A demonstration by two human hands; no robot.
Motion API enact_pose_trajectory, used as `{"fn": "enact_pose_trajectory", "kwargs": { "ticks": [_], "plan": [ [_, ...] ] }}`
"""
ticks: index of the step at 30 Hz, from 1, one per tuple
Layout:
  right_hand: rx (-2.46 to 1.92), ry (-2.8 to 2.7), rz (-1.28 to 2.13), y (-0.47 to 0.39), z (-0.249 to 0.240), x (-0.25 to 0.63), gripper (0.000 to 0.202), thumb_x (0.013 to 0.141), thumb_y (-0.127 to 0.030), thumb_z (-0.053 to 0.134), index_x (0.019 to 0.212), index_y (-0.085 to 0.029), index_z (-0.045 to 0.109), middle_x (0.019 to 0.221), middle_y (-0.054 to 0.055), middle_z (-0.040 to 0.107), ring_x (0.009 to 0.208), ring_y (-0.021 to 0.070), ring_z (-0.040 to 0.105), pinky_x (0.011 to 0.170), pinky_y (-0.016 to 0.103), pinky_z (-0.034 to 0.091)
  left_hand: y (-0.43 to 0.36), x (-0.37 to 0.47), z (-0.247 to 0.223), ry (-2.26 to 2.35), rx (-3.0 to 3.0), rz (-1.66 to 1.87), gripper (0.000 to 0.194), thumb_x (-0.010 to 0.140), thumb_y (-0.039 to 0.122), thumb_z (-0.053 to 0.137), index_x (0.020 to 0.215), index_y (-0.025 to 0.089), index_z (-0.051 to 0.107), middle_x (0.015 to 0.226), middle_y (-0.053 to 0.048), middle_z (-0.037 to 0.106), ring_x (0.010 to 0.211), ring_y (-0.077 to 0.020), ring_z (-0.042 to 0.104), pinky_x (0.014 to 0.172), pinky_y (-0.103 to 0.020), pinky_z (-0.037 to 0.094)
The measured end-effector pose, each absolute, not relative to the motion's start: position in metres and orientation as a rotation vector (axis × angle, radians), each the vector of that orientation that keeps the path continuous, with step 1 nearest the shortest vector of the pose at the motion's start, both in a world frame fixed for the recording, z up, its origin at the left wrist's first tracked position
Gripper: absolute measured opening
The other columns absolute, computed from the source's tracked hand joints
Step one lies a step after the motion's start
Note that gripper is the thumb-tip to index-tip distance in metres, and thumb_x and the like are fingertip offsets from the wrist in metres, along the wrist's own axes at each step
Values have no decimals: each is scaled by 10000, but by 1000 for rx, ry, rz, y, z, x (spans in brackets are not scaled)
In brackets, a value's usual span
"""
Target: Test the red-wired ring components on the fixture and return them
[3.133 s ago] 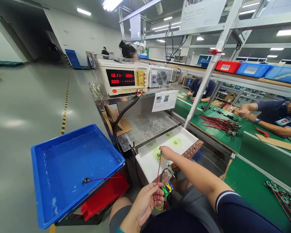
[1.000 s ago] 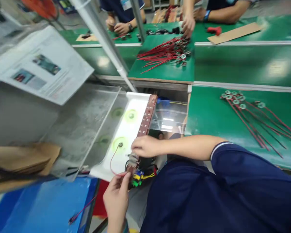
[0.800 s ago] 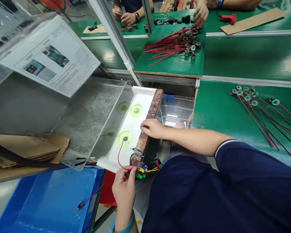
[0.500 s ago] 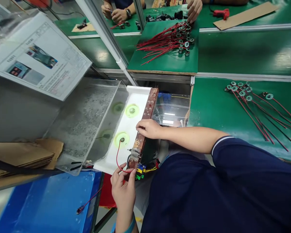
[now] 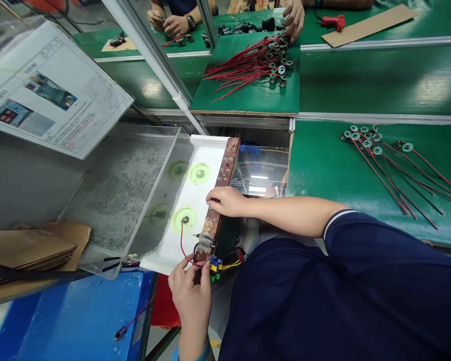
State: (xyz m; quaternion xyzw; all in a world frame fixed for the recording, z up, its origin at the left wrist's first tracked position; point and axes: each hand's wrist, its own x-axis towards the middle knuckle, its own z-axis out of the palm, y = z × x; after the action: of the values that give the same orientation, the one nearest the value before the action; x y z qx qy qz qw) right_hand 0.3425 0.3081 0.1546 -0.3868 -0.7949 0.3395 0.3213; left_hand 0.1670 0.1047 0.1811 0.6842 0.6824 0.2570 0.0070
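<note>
My left hand [image 5: 191,296] pinches the free end of a red wire [image 5: 182,241]. The wire curves up to a small round part [image 5: 185,219], which sits in a yellow-green ring [image 5: 193,227] on a white fixture [image 5: 179,250]. My right hand [image 5: 227,201] rests at the fixture's brown studded strip [image 5: 225,168], its fingers curled together; anything inside them is hidden. Another yellow-green ring [image 5: 199,174] lies farther along the fixture. Beside my left fingertips are blue, yellow and green connectors [image 5: 215,268] and a clamp-like piece [image 5: 206,244] on the strip.
A clear plastic shield [image 5: 150,210] stands beyond the fixture. Red-wired round parts [image 5: 366,135] lie on the green table [image 5: 323,170], and more wired parts [image 5: 244,70] on a green board. A co-worker's hand [image 5: 294,19] touches those. One wired part [image 5: 118,334] lies on a blue bin [image 5: 93,311].
The whole view has shifted slightly, so things appear a little farther left. Both hands keep about the same places on the fixture and wire.
</note>
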Motion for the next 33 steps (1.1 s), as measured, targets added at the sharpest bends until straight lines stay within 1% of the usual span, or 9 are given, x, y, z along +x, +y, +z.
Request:
{"fn": "enact_pose_trajectory", "kwargs": {
  "ticks": [3, 10, 18, 23, 29, 33],
  "plan": [
    [-1019, -2081, 895, 308, 154, 342, 115, 916, -174, 592, 918, -133, 699, 930, 61, 706, 857, 161, 622, 756, 258, 414, 106, 167, 181, 2114, 2189, 778, 183, 921, 320, 609, 787, 198, 630, 1060, -136, 666, 1053, -287, 607, 923, -443, 432],
    [-1023, -2090, 894, 308, 155, 342, 109, 916, -172, 595, 911, -150, 702, 944, 64, 710, 867, 166, 632, 764, 267, 427, 105, 166, 181, 2063, 2268, 785, 191, 942, 328, 585, 819, 188, 624, 1035, -124, 684, 1006, -265, 628, 894, -415, 453],
    [-1037, -2110, 844, 307, 158, 342, 118, 905, -183, 599, 923, -157, 713, 936, 61, 726, 872, 167, 654, 758, 258, 446, 105, 156, 175, 2010, 2311, 846, 243, 965, 407, 531, 871, 214, 644, 998, -86, 695, 958, -239, 632, 843, -373, 460],
    [-1042, -2098, 829, 304, 159, 341, 131, 895, -194, 597, 917, -158, 721, 923, 60, 733, 850, 172, 662, 755, 260, 455, 104, 145, 162, 1984, 2356, 874, 242, 938, 424, 574, 834, 226, 666, 1008, -76, 702, 930, -227, 636, 817, -349, 472],
    [-1049, -2086, 821, 304, 155, 339, 126, 884, -192, 601, 908, -167, 722, 931, 57, 740, 842, 171, 666, 749, 261, 457, 105, 149, 154, 2051, 2175, 971, 346, 939, 499, 533, 770, 231, 673, 983, -90, 716, 937, -259, 636, 840, -392, 475],
    [-1053, -2069, 828, 305, 154, 338, 119, 881, -191, 608, 906, -169, 722, 920, 60, 740, 849, 173, 670, 753, 263, 464, 105, 150, 158, 2054, 2164, 962, 319, 936, 477, 550, 774, 232, 677, 991, -88, 715, 936, -253, 637, 841, -391, 481]
  ]
}}
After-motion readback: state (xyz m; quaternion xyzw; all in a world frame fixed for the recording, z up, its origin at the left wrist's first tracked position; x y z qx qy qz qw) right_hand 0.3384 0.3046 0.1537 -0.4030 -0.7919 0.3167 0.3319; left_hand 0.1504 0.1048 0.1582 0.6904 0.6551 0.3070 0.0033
